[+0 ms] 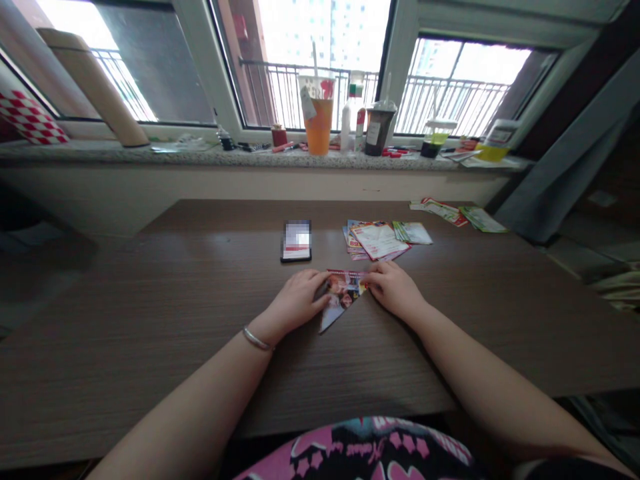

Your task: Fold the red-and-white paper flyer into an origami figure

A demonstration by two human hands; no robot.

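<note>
A printed sheet of paper point(341, 298), folded into a triangle, lies on the brown table point(165, 320) in front of me. My left hand point(301, 298) grips its left edge, thumb below and fingers above. At its upper right corner, my right hand point(394, 287) has its fingers closed on the paper. Just beyond the left hand lies a phone point(297, 241) with a lit, blurred screen. Several printed leaflets point(383, 240) are piled a little past my right hand.
More leaflets point(450, 213) lie at the table's far right. Along the granite windowsill point(200, 160) stand an orange drink cup point(319, 123), a dark drink cup point(379, 130), a yellow-and-clear container point(497, 141) and a tall tan cylinder point(95, 87). A grey curtain point(565, 160) hangs at right.
</note>
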